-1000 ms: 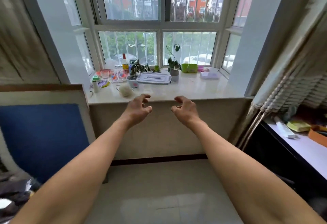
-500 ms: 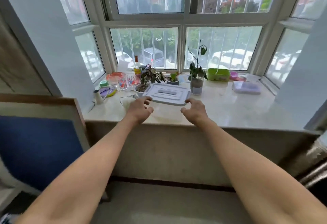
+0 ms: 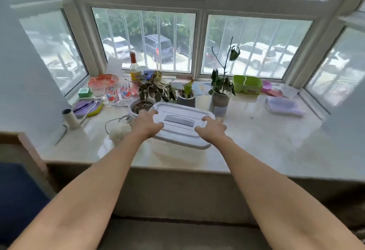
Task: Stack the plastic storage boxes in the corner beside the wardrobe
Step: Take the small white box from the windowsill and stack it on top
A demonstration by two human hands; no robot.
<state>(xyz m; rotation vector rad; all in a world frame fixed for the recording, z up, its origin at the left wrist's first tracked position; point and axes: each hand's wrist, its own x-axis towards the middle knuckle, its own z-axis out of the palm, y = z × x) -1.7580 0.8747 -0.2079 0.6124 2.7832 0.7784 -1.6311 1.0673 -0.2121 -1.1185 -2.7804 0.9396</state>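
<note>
Both hands are now arriving on the storage box [image 3: 182,126], having closed in from short of it.
Left hand [image 3: 147,124] and right hand [image 3: 212,129] are settling spread fingers [image 3: 155,112] onto its lid on the windowsill [image 3: 266,143]; lifting and stacking are all remaining.

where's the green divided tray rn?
Head view: green divided tray sits at the back right of the windowsill, against the window, right of the tall potted plant.

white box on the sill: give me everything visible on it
The box looks like translucent white plastic with a rounded-rectangle lid, closed, and a grey handle recessed in the lid's middle. It sits upright on the sill, just in front of the potted plants. The left hand and right hand rest on the lid's two ends.
</note>
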